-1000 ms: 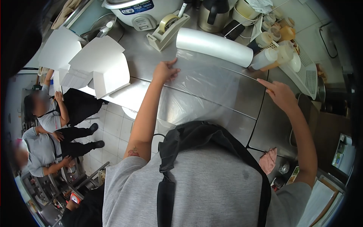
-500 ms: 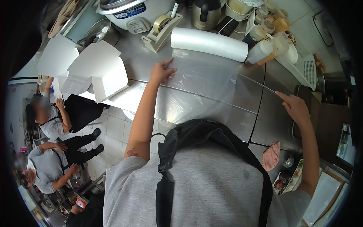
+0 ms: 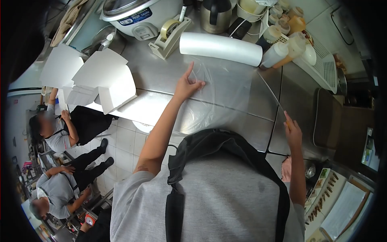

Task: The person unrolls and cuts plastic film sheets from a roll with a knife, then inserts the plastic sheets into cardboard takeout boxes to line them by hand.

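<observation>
A sheet of clear plastic film [image 3: 229, 97] lies over the steel counter, below a thick white roll [image 3: 219, 48]. My left hand [image 3: 188, 85] rests on the film's left part, index finger and thumb stretched apart, the other fingers partly curled. The film is wrinkled beside that hand. My right hand [image 3: 293, 133] is closed around the handle of a long, thin knife [image 3: 271, 89]. Its blade slants up and left, with the tip near the roll's right end. Whether the blade touches the film I cannot tell.
Behind the roll stand a tape dispenser [image 3: 169, 38], a rice cooker [image 3: 141, 18], a metal jug [image 3: 215, 16] and several sauce bottles [image 3: 275, 54]. Open white boxes [image 3: 117, 86] sit at left. A cutting board [image 3: 327, 111] lies at right. Two people [image 3: 60, 185] are at far left.
My left hand has shifted right across the film, bunching its left side. My right hand has come down and left with the knife, whose blade now points more steeply up.
</observation>
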### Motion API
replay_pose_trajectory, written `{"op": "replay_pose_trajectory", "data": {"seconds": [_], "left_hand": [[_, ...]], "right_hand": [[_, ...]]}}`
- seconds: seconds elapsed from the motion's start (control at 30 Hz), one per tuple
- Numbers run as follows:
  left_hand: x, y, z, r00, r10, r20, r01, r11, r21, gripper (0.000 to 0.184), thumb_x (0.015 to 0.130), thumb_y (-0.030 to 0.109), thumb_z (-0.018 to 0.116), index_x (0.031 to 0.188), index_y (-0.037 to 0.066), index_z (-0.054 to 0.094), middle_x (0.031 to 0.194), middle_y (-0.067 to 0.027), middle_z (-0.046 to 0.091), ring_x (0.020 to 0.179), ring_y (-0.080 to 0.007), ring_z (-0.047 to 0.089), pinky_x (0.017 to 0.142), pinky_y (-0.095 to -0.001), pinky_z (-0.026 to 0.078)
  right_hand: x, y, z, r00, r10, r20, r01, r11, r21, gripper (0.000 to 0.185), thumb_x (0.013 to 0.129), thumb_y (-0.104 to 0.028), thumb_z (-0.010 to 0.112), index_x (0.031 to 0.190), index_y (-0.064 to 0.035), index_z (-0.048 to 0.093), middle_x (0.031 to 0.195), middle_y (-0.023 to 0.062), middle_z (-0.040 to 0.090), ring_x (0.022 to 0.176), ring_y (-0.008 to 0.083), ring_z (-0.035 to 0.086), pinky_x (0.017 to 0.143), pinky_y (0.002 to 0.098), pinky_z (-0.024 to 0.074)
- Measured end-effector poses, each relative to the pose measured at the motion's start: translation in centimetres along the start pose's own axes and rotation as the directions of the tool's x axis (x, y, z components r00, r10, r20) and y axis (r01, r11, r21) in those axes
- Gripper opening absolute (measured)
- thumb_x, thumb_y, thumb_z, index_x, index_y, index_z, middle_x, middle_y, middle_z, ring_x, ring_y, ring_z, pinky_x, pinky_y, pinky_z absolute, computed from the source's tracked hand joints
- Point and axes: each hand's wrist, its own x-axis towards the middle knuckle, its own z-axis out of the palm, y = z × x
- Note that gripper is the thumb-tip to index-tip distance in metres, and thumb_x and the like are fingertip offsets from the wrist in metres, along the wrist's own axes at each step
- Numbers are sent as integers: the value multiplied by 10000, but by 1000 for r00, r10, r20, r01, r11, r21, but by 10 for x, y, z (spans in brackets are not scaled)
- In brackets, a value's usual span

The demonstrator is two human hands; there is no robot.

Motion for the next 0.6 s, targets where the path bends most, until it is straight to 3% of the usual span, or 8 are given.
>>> {"op": "replay_pose_trajectory", "data": {"seconds": [0.17, 0.3, 0.4, 0.6], "left_hand": [[3, -4, -25, 999, -14, -45, 23, 979, 201, 753, 811, 35, 731, 1477, 139, 396, 630, 31, 594, 547, -23, 484, 526, -209, 421], [8, -10, -39, 994, -85, 69, 75, 989, 127, 671, 799, 20, 734, 1415, 145, 498, 645, 37, 594, 535, -28, 464, 511, -205, 403], [6, 5, -37, 988, -131, 80, 111, 970, 214, 645, 820, 41, 734, 1413, 139, 499, 624, 68, 545, 549, -19, 442, 518, -189, 382], [10, -1, -49, 967, -125, 222, 111, 991, 76, 590, 817, 45, 730, 1372, 87, 535, 697, 61, 578, 600, -32, 501, 568, -194, 406]], "right_hand": [[-6, 3, -14, 998, -45, -49, 51, 988, 146, 413, 920, -189, 611, 1324, -269, 582, 1008, 139, 663, 886, 312, 647, 787, 384, 508], [1, -4, -37, 996, -90, -10, 90, 988, 128, 406, 909, -182, 627, 1307, -260, 596, 1060, 159, 676, 919, 323, 663, 790, 376, 515], [12, -16, -44, 987, -157, -34, 160, 980, 119, 406, 901, -164, 634, 1296, -253, 603, 1014, 161, 678, 877, 338, 659, 761, 379, 515], [37, -34, -59, 975, -213, 58, 209, 975, 72, 408, 901, -121, 622, 1302, -194, 598, 919, 182, 665, 797, 325, 656, 708, 368, 494]]}}
